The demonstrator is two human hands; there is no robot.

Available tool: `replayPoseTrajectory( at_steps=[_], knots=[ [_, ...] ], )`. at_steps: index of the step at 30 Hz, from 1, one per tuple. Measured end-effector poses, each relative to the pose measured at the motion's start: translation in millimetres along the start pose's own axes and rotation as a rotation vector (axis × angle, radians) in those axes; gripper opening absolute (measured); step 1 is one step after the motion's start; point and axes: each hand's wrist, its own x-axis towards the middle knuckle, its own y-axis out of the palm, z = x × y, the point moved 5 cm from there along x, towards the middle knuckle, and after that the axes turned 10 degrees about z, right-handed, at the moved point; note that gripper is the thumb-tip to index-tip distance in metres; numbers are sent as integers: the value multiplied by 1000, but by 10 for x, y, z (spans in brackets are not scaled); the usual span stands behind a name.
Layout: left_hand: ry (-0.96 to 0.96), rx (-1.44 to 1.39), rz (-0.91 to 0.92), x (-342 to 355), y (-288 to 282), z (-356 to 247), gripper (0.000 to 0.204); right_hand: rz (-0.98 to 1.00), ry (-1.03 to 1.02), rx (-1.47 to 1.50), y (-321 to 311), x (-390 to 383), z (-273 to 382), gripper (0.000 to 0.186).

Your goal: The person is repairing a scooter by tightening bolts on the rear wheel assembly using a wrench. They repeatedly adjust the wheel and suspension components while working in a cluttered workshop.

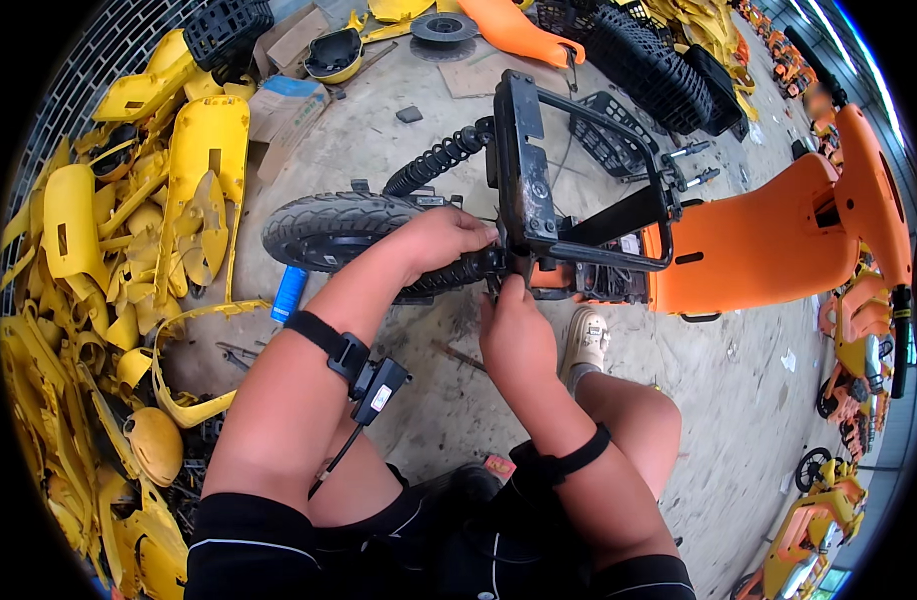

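An electric scooter with an orange body stands across the floor in front of me, its seat off and its black metal frame bare. My left hand reaches over the rear wheel. Its fingers are pinched together at the frame, by the upper end of the near shock absorber. My right hand is closed just below the same spot, fingertips against the frame's underside. Whatever small part either hand grips is hidden by the fingers. The far shock absorber runs from the wheel to the frame.
Yellow plastic body panels lie heaped along the left. A blue can stands beside the wheel. Black plastic baskets and an orange panel are at the back. More scooters line the right side.
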Motion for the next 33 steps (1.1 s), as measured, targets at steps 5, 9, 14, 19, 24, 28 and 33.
replayPoseTrajectory(
  at_steps=[5, 9, 14, 19, 24, 28, 33],
  knots=[
    [49, -9, -1, -12, -88, 120, 35, 20, -1, 122, -20, -36, -48, 36],
    [152, 135, 9, -189, -66, 59, 43, 101, 59, 29, 33, -26, -36, 37],
    [245, 517, 9, -402, 102, 52, 67, -37, -8, -226, 54, -55, -12, 34],
    [268, 665, -75, -405, 164, 148, 73, -16, -16, -576, 2, -63, 130, 30],
    [244, 713, -74, -438, 197, 46, 71, -132, -158, -423, -32, -88, 60, 32],
    [249, 758, -83, -463, 213, 47, 69, -97, -169, -483, 25, -150, 49, 34],
    [227, 785, -171, -527, 201, 68, 67, 241, -7, -28, -22, -174, -57, 26]
  ],
)
